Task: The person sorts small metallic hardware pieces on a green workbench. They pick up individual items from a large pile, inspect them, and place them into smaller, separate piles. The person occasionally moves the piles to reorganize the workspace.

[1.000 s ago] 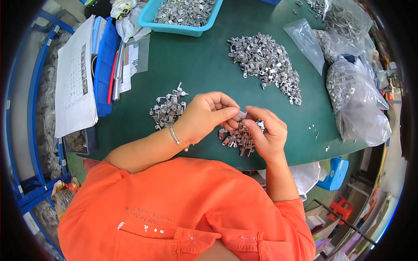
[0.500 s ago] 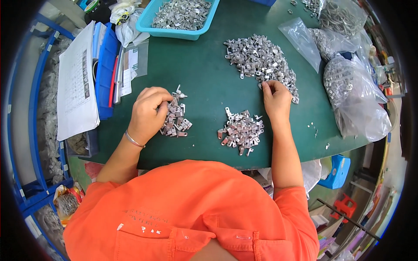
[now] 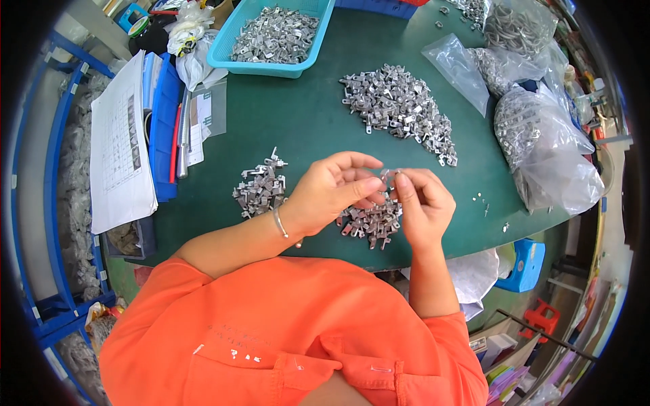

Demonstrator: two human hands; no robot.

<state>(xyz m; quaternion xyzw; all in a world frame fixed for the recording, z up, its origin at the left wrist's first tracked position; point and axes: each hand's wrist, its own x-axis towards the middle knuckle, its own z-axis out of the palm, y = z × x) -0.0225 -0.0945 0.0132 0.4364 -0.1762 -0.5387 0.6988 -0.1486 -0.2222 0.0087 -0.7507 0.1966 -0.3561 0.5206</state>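
Metal clip (image 3: 387, 177), seemingly pinched between both hands' fingertips (image 3: 401, 181)

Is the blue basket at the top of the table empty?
No, the blue basket holds a heap of small metal parts.

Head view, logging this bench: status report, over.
Left hand and right hand together above the small pile of metal clips, pinching one small clip between fingertips. Second pile left, big heap beyond. Nothing in the way.
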